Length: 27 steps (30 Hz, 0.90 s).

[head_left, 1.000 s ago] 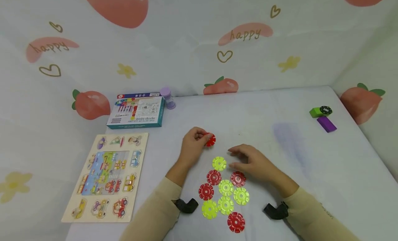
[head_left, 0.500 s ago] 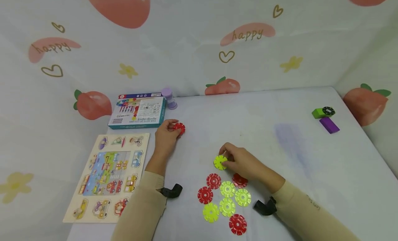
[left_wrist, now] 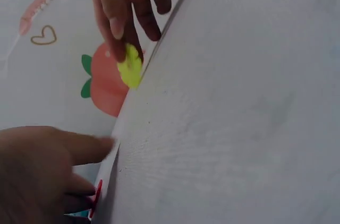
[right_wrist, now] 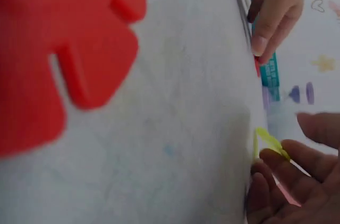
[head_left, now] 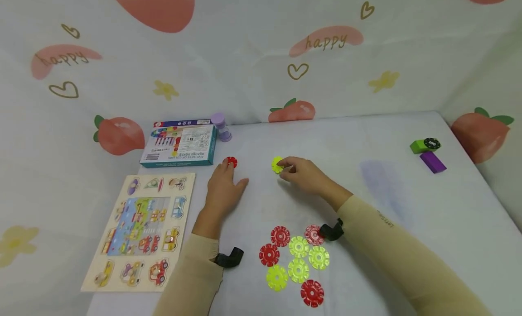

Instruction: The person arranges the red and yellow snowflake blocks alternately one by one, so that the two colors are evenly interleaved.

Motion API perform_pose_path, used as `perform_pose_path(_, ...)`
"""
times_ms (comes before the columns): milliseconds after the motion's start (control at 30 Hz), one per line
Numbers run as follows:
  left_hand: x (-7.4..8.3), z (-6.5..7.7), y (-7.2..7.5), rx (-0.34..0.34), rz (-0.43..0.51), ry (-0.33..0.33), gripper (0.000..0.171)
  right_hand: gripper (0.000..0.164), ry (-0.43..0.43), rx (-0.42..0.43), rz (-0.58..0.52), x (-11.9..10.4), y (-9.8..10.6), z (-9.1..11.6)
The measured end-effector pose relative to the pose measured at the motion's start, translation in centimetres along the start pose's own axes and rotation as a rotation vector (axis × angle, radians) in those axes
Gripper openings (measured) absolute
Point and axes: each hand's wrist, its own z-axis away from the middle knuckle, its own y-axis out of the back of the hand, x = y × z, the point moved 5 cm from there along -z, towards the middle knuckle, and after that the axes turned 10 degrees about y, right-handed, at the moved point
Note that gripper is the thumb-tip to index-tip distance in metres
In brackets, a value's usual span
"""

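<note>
My left hand [head_left: 223, 189] touches a red interlocking disc [head_left: 232, 161] with its fingertips, close to the box; its fingers are extended and the thumb stands apart. To the right of it, my right hand [head_left: 306, 175] holds a yellow-green interlocking disc [head_left: 277, 165] at its fingertips. In the left wrist view this yellow-green disc [left_wrist: 130, 67] hangs below the right fingers. Nearer to me lie several more discs, red and yellow-green, among them a red disc [head_left: 312, 300] at the front. A large red notched disc [right_wrist: 101, 54] fills the near corner of the right wrist view.
At the back left lies a flat teal-edged box [head_left: 179, 144] with a purple sand timer [head_left: 222, 127] beside it. A wooden vehicle puzzle board [head_left: 134, 234] lies at left. Back right are a green block [head_left: 418, 146] and a purple block [head_left: 433, 163]. A patterned curtain hangs behind.
My left hand carried the red disc left toward the box, and its thumb has come away from it. My right hand took the yellow-green disc and moved it farther back.
</note>
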Motion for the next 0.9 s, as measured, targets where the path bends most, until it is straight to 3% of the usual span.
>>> perform_pose_path(67, 0.2, 0.4, -0.8, -0.040, -0.107, -0.056, 0.082, 0.045, 0.024, -0.047, 0.106, -0.2, -0.2, -0.3)
perform_pose_path(133, 0.2, 0.6, -1.2, -0.048, -0.151, -0.096, 0.085, 0.052, 0.057, -0.068, 0.263, -0.5, -0.3, -0.4)
perform_pose_path(233, 0.0, 0.6, -1.4, -0.033, -0.136, -0.118, 0.083, 0.059, 0.093, -0.120, 0.517, -0.9, -0.6, -0.1)
perform_pose_path(367, -0.4, 0.5, -1.4, -0.015, -0.120, -0.122, 0.081, 0.064, 0.139, -0.254, 0.688, -0.9, -1.7, 0.1)
perform_pose_path(467, -0.5, 0.4, -1.3, 0.010, -0.138, -0.136, 0.078, 0.063, 0.156, -0.296, 0.722, -0.9, -2.3, -0.4)
perform_pose_path(633, -0.5, 0.2, -1.1, 0.045, -0.146, -0.165, 0.076, 0.056, 0.174, -0.288, 0.744, -0.9, -2.6, -2.2)
perform_pose_path(900, -0.9, -0.2, -1.3, 0.033, -0.190, -0.197, 0.077, 0.053, 0.163, -0.346, 0.752, -1.6, -3.4, -4.6)
